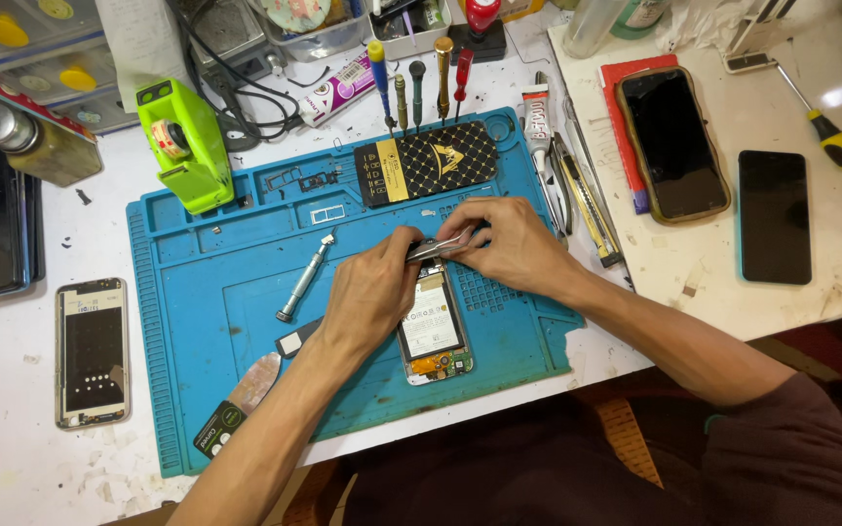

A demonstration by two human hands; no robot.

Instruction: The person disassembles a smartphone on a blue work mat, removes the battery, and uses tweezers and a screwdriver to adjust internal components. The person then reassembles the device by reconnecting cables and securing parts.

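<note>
Blue repair mat (207, 321): left hand (372, 292), right hand (509, 239) both gripping metal tweezers (438, 247) over opened phone (433, 331).

Bright, even overhead light, soft shadows, sharp focus, slight edge distortion.

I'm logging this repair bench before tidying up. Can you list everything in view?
Blue silicone work mat: one, desk centre.
Opened phone with white battery: one, on the mat under the hands.
Metal tweezers: one, silver, pinched by both hands.
Silver screwdriver: one, on the mat, left of the hands.
Black-and-gold flat box: one, mat's top edge.
Lime green tool: one, mat's top left corner.
Upright screwdrivers: five, mixed handles, behind the box.
Bare phone frame: one, desk left.
Phone in brown case: one, right.
Black phone: one, far right.
Glue tube: one, white.
Left hand, right hand: grip on tweezers.
</note>
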